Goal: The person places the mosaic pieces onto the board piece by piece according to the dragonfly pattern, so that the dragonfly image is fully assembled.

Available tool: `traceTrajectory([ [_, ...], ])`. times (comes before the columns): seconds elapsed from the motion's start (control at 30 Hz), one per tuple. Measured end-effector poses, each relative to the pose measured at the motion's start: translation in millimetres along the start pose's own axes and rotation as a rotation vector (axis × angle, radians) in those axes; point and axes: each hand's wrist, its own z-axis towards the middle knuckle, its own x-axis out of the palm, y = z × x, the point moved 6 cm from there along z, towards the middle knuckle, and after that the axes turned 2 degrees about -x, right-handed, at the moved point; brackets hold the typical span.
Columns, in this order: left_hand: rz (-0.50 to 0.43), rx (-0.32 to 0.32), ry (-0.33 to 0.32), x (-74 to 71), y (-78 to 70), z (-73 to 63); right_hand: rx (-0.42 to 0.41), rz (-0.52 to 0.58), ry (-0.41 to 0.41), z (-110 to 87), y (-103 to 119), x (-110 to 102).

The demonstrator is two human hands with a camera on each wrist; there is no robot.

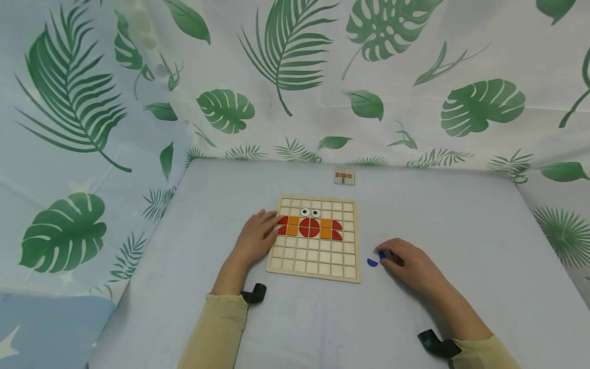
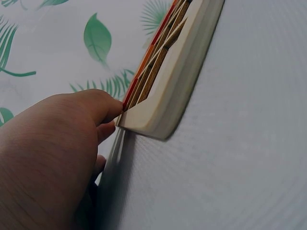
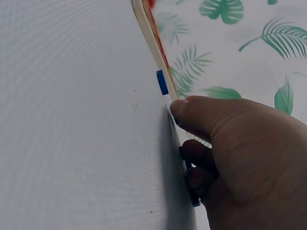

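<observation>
A square wooden grid board lies flat on the table, partly filled with red and orange pieces and two eye discs. At its left edge rests my left hand, fingers extended and fingertips by the red pieces; the left wrist view shows the thumb at the board's corner. Right of the board, my right hand has its thumb and forefinger around a small blue piece. Beside it lies a blue half-round piece. More blue shows under the curled fingers in the right wrist view.
A small pattern card lies behind the board, near the back edge of the table. Leaf-printed cloth hangs behind and along the sides. A black wrist camera sits on the right forearm, another on the left.
</observation>
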Motion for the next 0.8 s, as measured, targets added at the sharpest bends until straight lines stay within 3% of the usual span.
traceTrajectory([
  [0.43, -0.006, -0.010, 0.011, 1.0, 1.5, 0.4, -0.012, -0.012, -0.063, 1.4, 5.3, -9.4],
  [0.8, -0.005, -0.009, 0.011, 0.1, 0.5, 0.4, -0.101, 0.026, -0.092, 10.9, 23.4, -15.3],
])
